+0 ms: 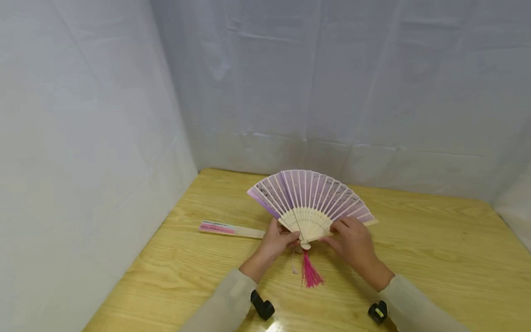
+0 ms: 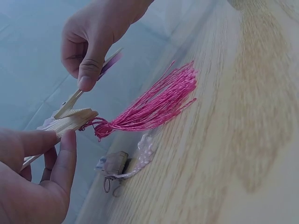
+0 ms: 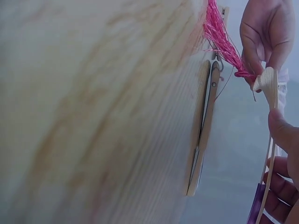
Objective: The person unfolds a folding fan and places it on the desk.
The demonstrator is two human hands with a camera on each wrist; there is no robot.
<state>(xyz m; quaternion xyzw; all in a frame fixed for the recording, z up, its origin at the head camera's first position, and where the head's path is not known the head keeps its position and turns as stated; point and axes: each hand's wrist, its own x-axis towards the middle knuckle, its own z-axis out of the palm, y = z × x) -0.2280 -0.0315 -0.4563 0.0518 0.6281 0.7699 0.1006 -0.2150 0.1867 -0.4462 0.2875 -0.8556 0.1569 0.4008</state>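
A lilac folding fan (image 1: 312, 193) is spread wide above the table, its pale slatted ribs meeting at a pivot with a pink tassel (image 1: 311, 272) hanging from it. My left hand (image 1: 275, 242) pinches the fan close to the pivot, thumb on the front. On the other side, my right hand (image 1: 352, 240) grips the outer rib between thumb and fingers. Beneath the left hand lies a closed fan (image 1: 232, 229) with a pink and white end pointing left. Its pale tassel (image 2: 145, 150) shows in the left wrist view.
The wooden table (image 1: 435, 258) reaches to grey-white sheeting (image 1: 332, 83) at the back and left. In the right wrist view, a slim wooden piece with a rivet (image 3: 205, 126) lies on the tabletop. Black wrist mounts (image 1: 262, 305) sit at both cuffs.
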